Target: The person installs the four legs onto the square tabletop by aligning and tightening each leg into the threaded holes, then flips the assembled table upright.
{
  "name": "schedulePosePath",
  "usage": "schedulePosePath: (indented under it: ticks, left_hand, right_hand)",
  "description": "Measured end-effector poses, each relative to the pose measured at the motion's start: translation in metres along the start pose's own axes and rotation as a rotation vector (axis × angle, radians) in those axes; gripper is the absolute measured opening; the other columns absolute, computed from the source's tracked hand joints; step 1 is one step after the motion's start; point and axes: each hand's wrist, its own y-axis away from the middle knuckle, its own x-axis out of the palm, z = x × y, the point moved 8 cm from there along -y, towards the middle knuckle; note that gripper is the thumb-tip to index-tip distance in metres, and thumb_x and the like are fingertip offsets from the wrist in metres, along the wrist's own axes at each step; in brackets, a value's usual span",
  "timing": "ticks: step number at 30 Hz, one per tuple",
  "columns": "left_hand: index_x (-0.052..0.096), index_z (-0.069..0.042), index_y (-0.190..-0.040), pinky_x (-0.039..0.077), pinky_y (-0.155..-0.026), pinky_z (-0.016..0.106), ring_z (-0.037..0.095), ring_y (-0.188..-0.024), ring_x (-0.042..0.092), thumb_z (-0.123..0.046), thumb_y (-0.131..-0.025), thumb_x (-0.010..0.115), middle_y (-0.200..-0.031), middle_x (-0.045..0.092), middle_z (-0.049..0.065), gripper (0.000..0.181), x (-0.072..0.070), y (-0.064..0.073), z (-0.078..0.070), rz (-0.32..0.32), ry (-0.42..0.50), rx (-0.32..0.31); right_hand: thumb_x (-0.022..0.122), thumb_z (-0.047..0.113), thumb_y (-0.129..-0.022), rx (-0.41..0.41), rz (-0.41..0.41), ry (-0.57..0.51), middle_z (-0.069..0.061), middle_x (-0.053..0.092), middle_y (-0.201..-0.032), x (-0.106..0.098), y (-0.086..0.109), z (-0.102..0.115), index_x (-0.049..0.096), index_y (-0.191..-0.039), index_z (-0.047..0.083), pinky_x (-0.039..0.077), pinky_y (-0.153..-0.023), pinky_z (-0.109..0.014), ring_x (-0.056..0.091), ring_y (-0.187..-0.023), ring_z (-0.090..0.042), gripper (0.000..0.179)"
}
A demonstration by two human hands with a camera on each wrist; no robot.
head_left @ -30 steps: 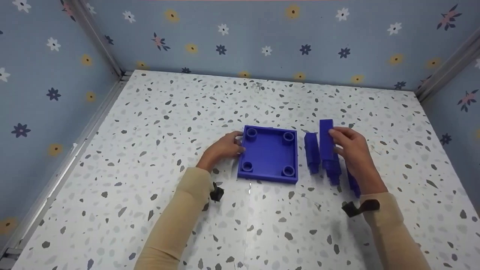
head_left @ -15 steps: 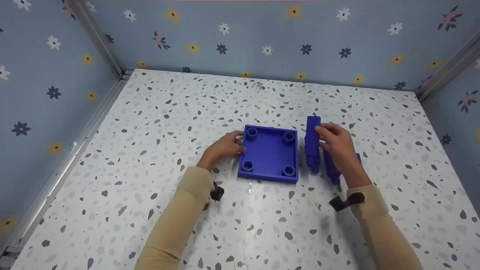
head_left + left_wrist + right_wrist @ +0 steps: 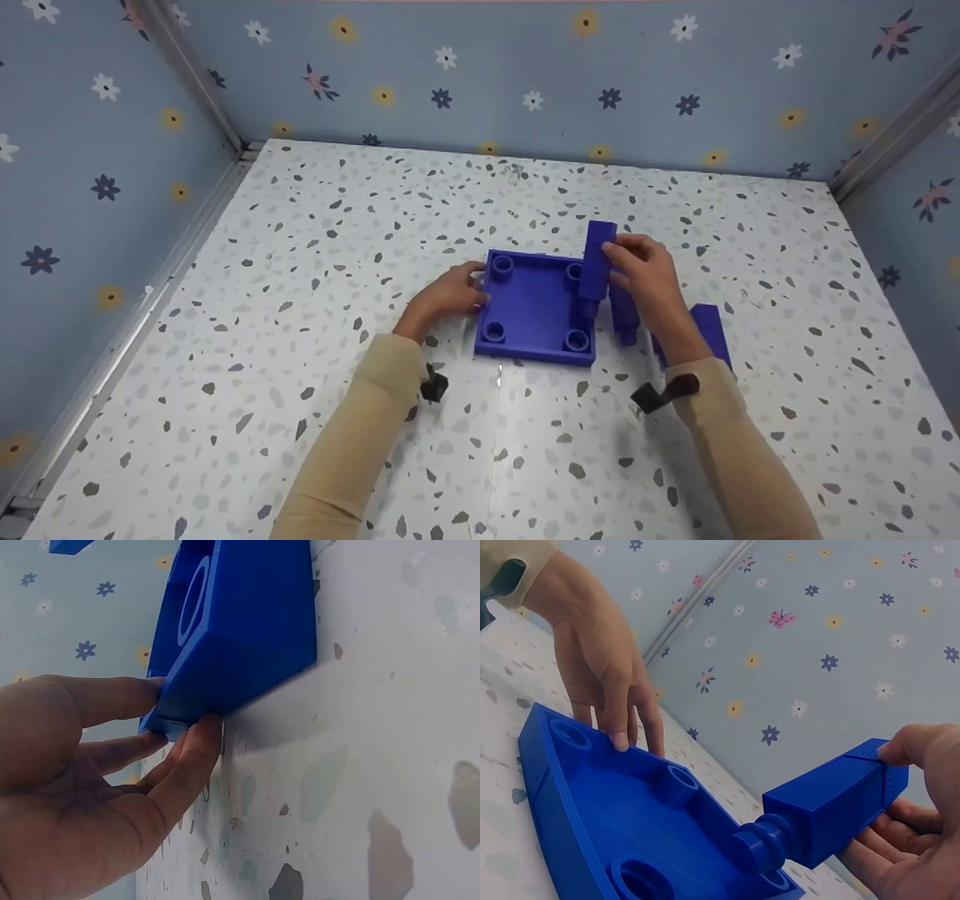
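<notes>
A blue plastic square tabletop (image 3: 536,304) lies with its rim up and a round socket in each corner. My left hand (image 3: 446,292) holds its left wall; in the left wrist view the thumb is at the rim and the fingers (image 3: 196,757) are against the outer side. My right hand (image 3: 649,274) pinches a blue square leg (image 3: 598,259) by its upper part. In the right wrist view the leg's ridged round end (image 3: 761,846) points down over a corner socket of the tabletop; whether they touch cannot be told.
Another blue leg (image 3: 624,319) lies right of the tabletop, partly behind my right hand. Farther right, a blue piece (image 3: 711,330) is partly covered by my right wrist. Flower-patterned panels (image 3: 487,75) stand around the speckled table (image 3: 375,210).
My right hand has carried the leg leftward from above the other legs to the tabletop's right edge. My left hand has stayed at the left wall.
</notes>
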Motion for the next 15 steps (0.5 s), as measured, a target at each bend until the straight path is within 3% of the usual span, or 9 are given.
schedulePosePath:
  ticks: [7,15]
  left_hand:
    - [0.032,-0.010,-0.148,0.050,-0.093,0.034,0.027,-0.109,0.059,-0.007,-0.090,0.058,-0.126,0.055,0.017,0.064,0.000,0.000,0.002,0.001,0.011,-0.006]
    - [0.032,-0.010,-0.148,0.052,-0.090,0.033,0.028,-0.109,0.061,-0.003,-0.091,0.057,-0.126,0.055,0.018,0.063,0.002,0.000,0.001,0.000,0.053,-0.009]
  right_hand:
    - [0.066,0.018,-0.089,-0.086,0.020,-0.079,-0.004,0.053,-0.108,0.020,-0.002,0.006,0.053,-0.114,0.007,0.054,-0.085,-0.028,0.056,-0.101,-0.013,0.031]
    - [0.068,0.019,-0.088,-0.175,0.008,-0.081,-0.005,0.054,-0.107,0.033,-0.003,0.010,0.054,-0.117,0.003,0.054,-0.080,-0.026,0.056,-0.098,-0.014,0.036]
